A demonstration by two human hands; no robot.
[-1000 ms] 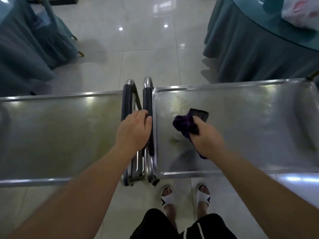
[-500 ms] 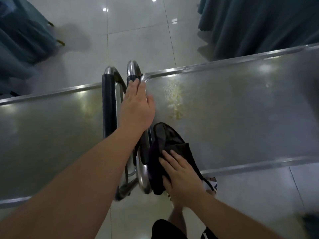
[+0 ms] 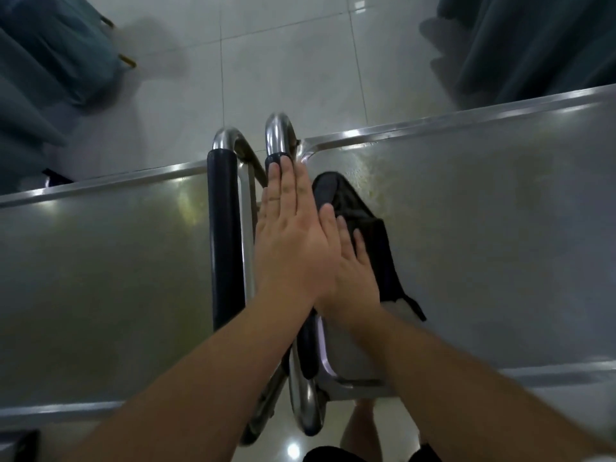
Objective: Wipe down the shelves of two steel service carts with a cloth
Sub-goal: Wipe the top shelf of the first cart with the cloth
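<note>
Both hands flat at the junction of two steel carts, cloth under the right.

Left hand (image 3: 289, 241) stretched forward, fingers straight and together, lying along the padded handle (image 3: 278, 161) of the right cart (image 3: 500, 228), fingertips near its far bend. Right hand (image 3: 355, 275) just beside it, partly tucked under, fingers straight, pressing the dark cloth (image 3: 356, 208) onto the shelf at its left edge; cloth reaching beyond the fingertips toward the far corner. Left cart (image 3: 100, 278) alongside, handles nearly touching.
</note>
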